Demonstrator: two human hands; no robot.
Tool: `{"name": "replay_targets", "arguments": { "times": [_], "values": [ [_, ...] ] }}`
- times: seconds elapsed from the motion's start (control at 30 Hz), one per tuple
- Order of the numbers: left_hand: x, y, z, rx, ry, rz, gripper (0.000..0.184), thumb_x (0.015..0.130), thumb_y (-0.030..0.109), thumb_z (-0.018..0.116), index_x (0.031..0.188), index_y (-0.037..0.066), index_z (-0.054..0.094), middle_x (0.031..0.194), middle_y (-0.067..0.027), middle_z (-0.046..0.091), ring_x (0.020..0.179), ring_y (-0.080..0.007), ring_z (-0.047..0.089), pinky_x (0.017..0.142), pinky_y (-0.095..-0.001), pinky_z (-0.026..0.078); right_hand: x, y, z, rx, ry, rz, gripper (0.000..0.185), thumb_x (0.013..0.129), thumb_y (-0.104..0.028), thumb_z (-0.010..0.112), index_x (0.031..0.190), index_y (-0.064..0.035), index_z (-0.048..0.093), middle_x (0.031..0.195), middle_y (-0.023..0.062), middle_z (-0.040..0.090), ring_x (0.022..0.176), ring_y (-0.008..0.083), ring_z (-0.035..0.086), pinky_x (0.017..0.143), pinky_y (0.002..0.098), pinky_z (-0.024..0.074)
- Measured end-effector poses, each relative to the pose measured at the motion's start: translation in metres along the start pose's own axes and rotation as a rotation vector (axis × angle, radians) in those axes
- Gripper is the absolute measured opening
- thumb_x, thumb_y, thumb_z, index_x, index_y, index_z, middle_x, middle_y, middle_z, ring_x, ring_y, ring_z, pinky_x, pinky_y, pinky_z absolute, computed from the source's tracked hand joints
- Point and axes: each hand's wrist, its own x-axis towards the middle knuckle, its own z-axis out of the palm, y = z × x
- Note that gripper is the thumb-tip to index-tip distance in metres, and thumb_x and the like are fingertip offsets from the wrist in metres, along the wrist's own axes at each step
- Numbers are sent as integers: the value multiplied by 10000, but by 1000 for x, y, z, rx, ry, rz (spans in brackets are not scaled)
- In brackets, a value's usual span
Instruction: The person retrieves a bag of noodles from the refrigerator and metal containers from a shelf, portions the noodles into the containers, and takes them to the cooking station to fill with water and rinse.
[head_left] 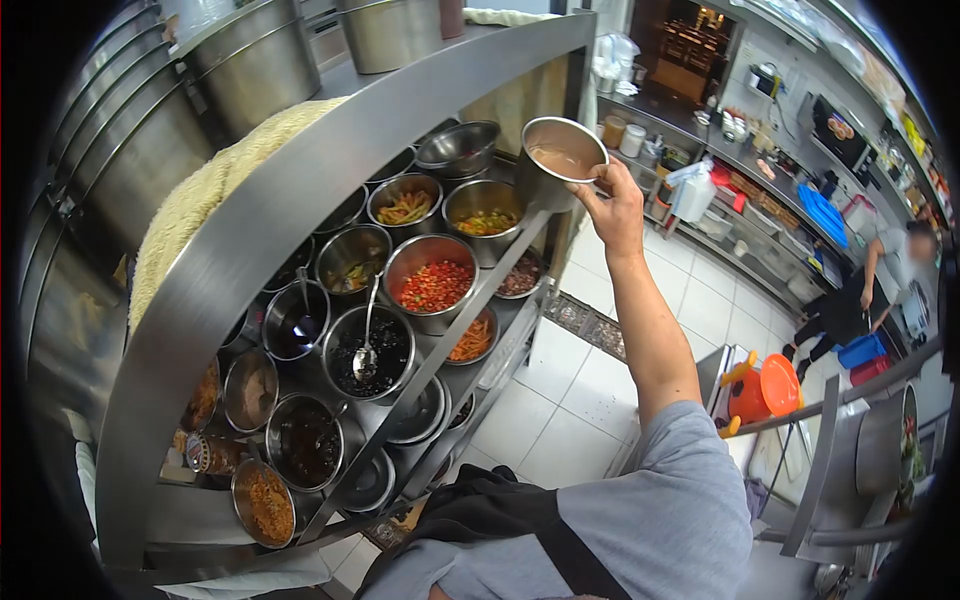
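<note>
My right hand [618, 208] pinches the rim of a round steel container [545, 178] with brownish liquid in it, thumb outside the near wall. The container is at the far end of the steel shelf rack, slightly tilted; whether it rests on the rail I cannot tell. Close by on the shelf are a bowl of green chopped pickles [484, 222], a bowl of chopped red chillies [430, 280] and a nearly bare steel bowl [457, 150]. A spoon [366, 345] stands in a bowl of dark bits [345, 378]. My left hand is out of view.
A curved steel frame [235, 215] arches over the bowls, with a yellow towel [195, 200] and large steel pots [255, 65] behind it. White floor tiles [560, 365] lie below. An orange basin [780, 383] is on the right; beyond it another person [880, 270] stands at a counter.
</note>
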Motion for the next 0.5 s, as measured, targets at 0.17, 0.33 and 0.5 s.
{"name": "replay_targets", "arguments": {
  "times": [0.17,0.33,0.5],
  "values": [
    [7,2,4,36,-28,62,109,698,202,633,705,93,640,716,-58,637,651,-213,629,631,-335,523,-29,-42,-56,74,-108,8,348,654,-169,789,830,14,552,1034,164,605,907,252,630,753,328,532],
    [19,0,3,185,-33,260,109,696,206,643,700,98,643,710,-43,641,659,-205,631,638,-327,525,-78,-63,-99,29,-260,56,375,607,-214,814,815,-2,585,921,188,634,947,327,620,833,377,481],
    [33,5,-2,466,-19,625,182,680,223,679,796,83,676,756,-61,662,706,-199,641,684,-326,520,-121,-92,-120,-31,-334,-3,381,622,-265,801,831,-31,586,1016,208,610,981,367,591,838,400,477]
  ]
}}
